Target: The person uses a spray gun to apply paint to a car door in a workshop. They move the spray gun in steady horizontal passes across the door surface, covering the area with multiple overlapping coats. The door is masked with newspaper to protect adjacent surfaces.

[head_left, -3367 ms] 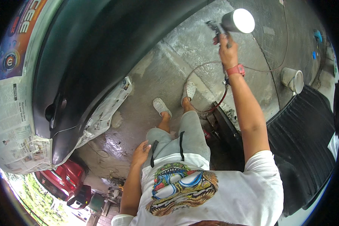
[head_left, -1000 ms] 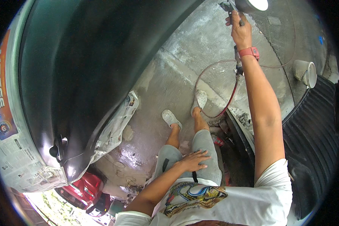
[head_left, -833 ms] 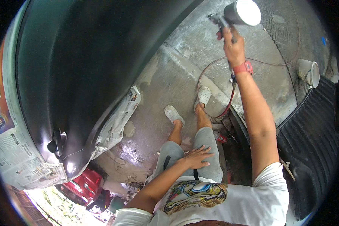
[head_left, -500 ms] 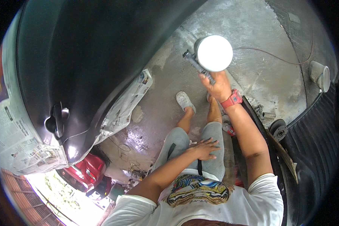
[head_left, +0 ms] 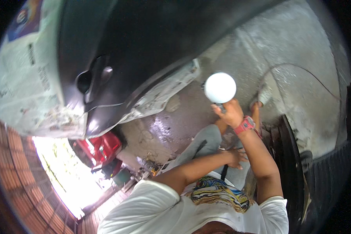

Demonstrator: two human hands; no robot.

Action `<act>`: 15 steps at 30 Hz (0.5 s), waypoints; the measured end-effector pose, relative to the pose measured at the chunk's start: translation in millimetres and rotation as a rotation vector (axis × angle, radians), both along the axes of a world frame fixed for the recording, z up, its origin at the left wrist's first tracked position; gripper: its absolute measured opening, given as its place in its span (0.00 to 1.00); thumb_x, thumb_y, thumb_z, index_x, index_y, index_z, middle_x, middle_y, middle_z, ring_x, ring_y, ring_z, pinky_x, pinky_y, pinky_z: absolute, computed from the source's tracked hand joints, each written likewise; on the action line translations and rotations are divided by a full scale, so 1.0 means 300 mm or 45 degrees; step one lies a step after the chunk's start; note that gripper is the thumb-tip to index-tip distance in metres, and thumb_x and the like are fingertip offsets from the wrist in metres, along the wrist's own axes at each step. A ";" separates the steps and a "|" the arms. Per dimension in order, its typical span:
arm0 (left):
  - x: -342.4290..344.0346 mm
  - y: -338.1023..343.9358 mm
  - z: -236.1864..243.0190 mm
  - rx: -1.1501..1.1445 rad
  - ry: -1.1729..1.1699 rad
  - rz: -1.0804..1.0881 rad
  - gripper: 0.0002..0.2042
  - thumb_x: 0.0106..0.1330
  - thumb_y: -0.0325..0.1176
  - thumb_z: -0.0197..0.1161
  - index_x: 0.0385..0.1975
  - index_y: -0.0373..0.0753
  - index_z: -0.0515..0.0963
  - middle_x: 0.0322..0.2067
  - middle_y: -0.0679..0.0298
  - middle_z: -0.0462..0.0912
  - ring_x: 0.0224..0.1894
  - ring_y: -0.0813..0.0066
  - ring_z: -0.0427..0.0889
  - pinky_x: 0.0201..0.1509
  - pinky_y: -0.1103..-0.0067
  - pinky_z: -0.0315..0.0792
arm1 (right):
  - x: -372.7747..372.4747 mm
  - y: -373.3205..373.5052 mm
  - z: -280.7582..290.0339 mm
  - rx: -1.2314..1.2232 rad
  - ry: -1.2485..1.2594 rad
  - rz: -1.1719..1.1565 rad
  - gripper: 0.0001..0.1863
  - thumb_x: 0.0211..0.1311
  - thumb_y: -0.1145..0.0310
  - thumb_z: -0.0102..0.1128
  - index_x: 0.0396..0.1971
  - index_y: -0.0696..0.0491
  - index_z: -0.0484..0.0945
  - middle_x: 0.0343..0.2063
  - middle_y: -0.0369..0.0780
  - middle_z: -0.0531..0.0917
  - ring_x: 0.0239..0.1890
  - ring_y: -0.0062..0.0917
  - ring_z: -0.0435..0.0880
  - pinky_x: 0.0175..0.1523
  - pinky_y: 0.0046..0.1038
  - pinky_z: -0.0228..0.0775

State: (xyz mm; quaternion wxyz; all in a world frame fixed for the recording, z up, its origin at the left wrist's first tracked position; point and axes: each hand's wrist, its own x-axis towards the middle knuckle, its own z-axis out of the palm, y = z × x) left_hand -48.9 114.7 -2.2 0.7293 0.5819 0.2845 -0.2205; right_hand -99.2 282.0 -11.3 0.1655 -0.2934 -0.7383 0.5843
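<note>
My right hand (head_left: 231, 114) is wrapped round the grip of a spray gun (head_left: 221, 107), held out in front of me. The gun's round white cup (head_left: 220, 87) hides most of its body and nozzle from above. My left hand (head_left: 236, 158) rests on my grey-trousered thigh with fingers spread, holding nothing. Ahead and to the left of the gun is a dark car panel (head_left: 144, 50) with a door handle (head_left: 85, 82). The gun appears apart from the panel, though the exact gap is hard to judge.
Newspaper masking (head_left: 163, 91) hangs along the panel's lower edge, with more masking paper (head_left: 23, 89) at left. A thin hose (head_left: 296, 67) curves over the concrete floor at right. A red vehicle (head_left: 101, 148) stands at lower left. Dark corrugated sheeting (head_left: 327, 179) is at right.
The view has swung, so the car panel now sits farther right. My right hand has brought the spray gun closer to my body. The left hand stays on my thigh.
</note>
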 end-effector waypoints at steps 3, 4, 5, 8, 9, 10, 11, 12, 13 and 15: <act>0.009 -0.017 -0.024 -0.009 -0.010 0.023 0.36 0.74 0.62 0.52 0.79 0.58 0.58 0.82 0.63 0.44 0.84 0.53 0.34 0.83 0.49 0.40 | -0.020 0.003 -0.009 -0.086 -0.072 0.004 0.22 0.69 0.52 0.62 0.45 0.58 0.85 0.32 0.54 0.87 0.35 0.53 0.86 0.43 0.48 0.77; 0.018 -0.014 -0.026 -0.006 -0.021 0.047 0.35 0.74 0.62 0.52 0.79 0.58 0.58 0.83 0.63 0.43 0.84 0.54 0.34 0.83 0.49 0.39 | -0.016 0.018 -0.005 -0.141 -0.105 0.000 0.22 0.69 0.52 0.62 0.46 0.59 0.84 0.33 0.55 0.87 0.36 0.54 0.86 0.44 0.49 0.77; 0.020 -0.014 -0.027 -0.003 -0.033 0.068 0.35 0.74 0.62 0.52 0.79 0.58 0.58 0.83 0.64 0.43 0.84 0.54 0.34 0.83 0.49 0.39 | -0.015 0.035 -0.003 -0.134 -0.075 -0.060 0.22 0.69 0.53 0.63 0.45 0.59 0.84 0.33 0.55 0.86 0.37 0.55 0.85 0.45 0.49 0.76; 0.040 0.001 -0.027 0.006 -0.009 0.088 0.35 0.74 0.62 0.52 0.79 0.60 0.58 0.83 0.65 0.41 0.84 0.57 0.32 0.83 0.49 0.38 | 0.011 0.099 -0.029 -0.116 -0.060 -0.229 0.22 0.69 0.53 0.63 0.42 0.61 0.84 0.35 0.57 0.86 0.40 0.57 0.84 0.47 0.51 0.75; 0.049 0.008 -0.039 0.014 -0.004 0.080 0.35 0.74 0.62 0.52 0.79 0.60 0.58 0.83 0.66 0.41 0.84 0.58 0.32 0.83 0.49 0.38 | 0.037 0.145 -0.018 -0.168 -0.153 -0.229 0.21 0.69 0.54 0.63 0.42 0.61 0.84 0.36 0.57 0.86 0.41 0.57 0.84 0.46 0.50 0.75; 0.064 0.011 -0.050 0.028 -0.008 0.076 0.35 0.74 0.62 0.52 0.79 0.61 0.58 0.83 0.66 0.41 0.84 0.57 0.32 0.83 0.49 0.38 | 0.060 0.186 -0.024 -0.141 -0.176 -0.254 0.22 0.70 0.55 0.62 0.43 0.62 0.84 0.37 0.57 0.86 0.42 0.57 0.85 0.47 0.49 0.75; 0.078 0.016 -0.063 0.042 -0.011 0.073 0.35 0.74 0.62 0.53 0.79 0.61 0.58 0.83 0.66 0.40 0.84 0.57 0.32 0.83 0.49 0.39 | 0.082 0.224 -0.039 -0.115 -0.199 -0.279 0.22 0.70 0.55 0.62 0.45 0.62 0.83 0.37 0.58 0.86 0.42 0.57 0.85 0.47 0.48 0.75; 0.086 0.027 -0.075 0.057 -0.020 0.062 0.35 0.74 0.62 0.53 0.79 0.62 0.58 0.83 0.66 0.40 0.84 0.57 0.32 0.83 0.49 0.39 | 0.108 0.258 -0.063 -0.082 -0.152 -0.358 0.22 0.70 0.55 0.62 0.46 0.63 0.83 0.38 0.58 0.86 0.43 0.57 0.85 0.48 0.47 0.76; 0.089 0.047 -0.072 0.041 -0.016 0.061 0.35 0.74 0.62 0.53 0.79 0.61 0.58 0.83 0.66 0.40 0.84 0.56 0.31 0.83 0.49 0.38 | 0.127 0.294 -0.077 -0.052 -0.104 -0.431 0.23 0.71 0.56 0.62 0.48 0.63 0.83 0.39 0.58 0.86 0.43 0.57 0.86 0.48 0.46 0.76; 0.100 0.092 -0.065 0.009 -0.007 0.058 0.35 0.74 0.61 0.53 0.79 0.59 0.59 0.83 0.65 0.39 0.84 0.55 0.28 0.83 0.49 0.37 | 0.181 0.382 -0.096 0.003 -0.132 -0.429 0.23 0.74 0.58 0.57 0.56 0.63 0.80 0.39 0.53 0.88 0.42 0.47 0.88 0.50 0.41 0.77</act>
